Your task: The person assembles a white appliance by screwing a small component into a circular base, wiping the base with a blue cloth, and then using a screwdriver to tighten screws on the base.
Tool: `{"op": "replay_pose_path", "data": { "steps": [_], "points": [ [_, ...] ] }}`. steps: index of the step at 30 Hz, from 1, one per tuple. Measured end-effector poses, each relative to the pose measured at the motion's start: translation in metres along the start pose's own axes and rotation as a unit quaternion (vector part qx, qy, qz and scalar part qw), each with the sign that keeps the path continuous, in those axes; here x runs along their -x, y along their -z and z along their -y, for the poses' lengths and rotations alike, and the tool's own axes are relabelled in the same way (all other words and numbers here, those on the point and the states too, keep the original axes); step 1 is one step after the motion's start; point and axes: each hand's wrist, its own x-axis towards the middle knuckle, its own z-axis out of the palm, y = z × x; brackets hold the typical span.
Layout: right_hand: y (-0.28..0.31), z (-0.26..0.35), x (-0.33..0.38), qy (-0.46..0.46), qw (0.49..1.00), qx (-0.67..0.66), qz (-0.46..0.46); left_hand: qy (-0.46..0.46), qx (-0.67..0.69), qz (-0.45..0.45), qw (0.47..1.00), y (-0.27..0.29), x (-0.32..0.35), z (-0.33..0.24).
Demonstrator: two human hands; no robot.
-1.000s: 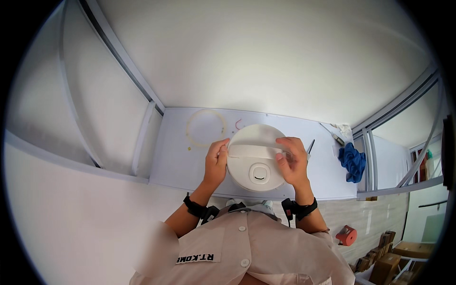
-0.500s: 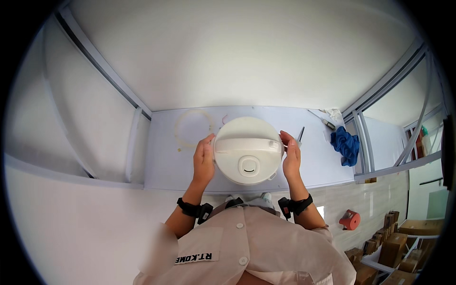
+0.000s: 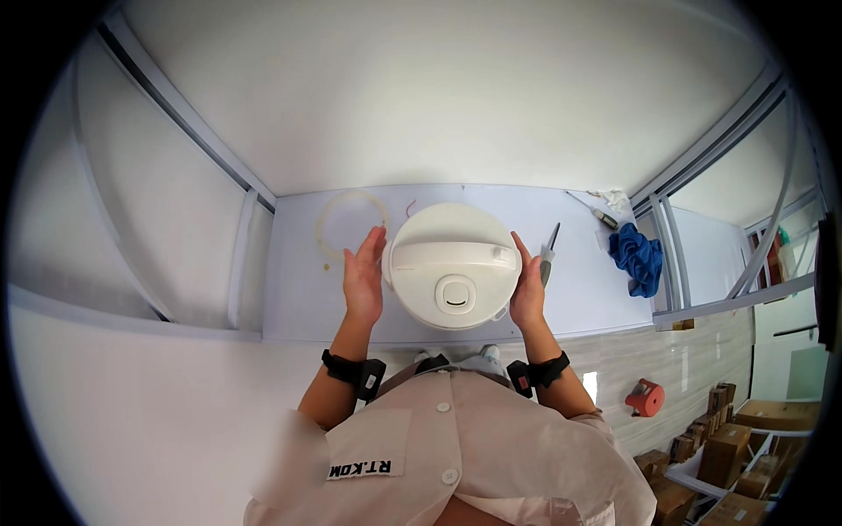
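Observation:
A round white rice cooker point(image 3: 421, 302) stands on the pale table, its lid handle lying crosswise above a square button. Beside its left wall is my left hand point(image 3: 363, 280), fingers stretched and thumb apart, with a narrow gap to the cooker. My right hand point(image 3: 528, 294) is held flat along the cooker's right side, fingers straight; whether it touches the wall is hard to tell. Neither hand grips anything. Just right of my right hand lies a grey-handled tool point(image 3: 546, 263) with a dark, narrow tip, partly hidden by the fingers.
A thin yellowish ring point(image 3: 320, 223) lies at the table's left rear. Toward the right end are a screwdriver point(image 3: 605, 217), a crumpled blue cloth point(image 3: 638, 259) and some white tissue point(image 3: 617, 200). Metal frame posts flank the table. A red stool point(image 3: 646, 399) and cardboard boxes point(image 3: 726, 451) occupy the floor at right.
My left hand has come away from the cooker's side and its fingers have straightened. The right hand's fingers have straightened too, lower along the wall. The whole view has shifted slightly.

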Motion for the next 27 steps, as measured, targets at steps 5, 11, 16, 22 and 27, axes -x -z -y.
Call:
{"op": "replay_pose_path", "data": {
  "steps": [5,11,16,22,27],
  "points": [
    [0.001,-0.004,0.003,-0.015,0.999,0.039,0.014,-0.012,-0.101,0.062,0.993,-0.004,0.006,0.021],
    [0.004,-0.001,0.004,-0.024,0.997,0.072,0.001,-0.041,-0.120,0.051,0.991,0.017,0.004,0.047],
    [0.004,0.003,0.004,0.004,0.995,0.095,0.037,-0.068,-0.183,0.037,0.980,0.017,0.002,0.041],
    [0.021,0.024,0.011,-0.025,0.986,0.154,0.051,-0.282,-0.414,-0.057,0.864,-0.030,0.015,-0.010],
    [0.040,0.059,0.019,0.054,0.963,0.244,0.103,-0.358,-0.441,0.016,0.823,-0.097,0.035,-0.040]
  ]
}}
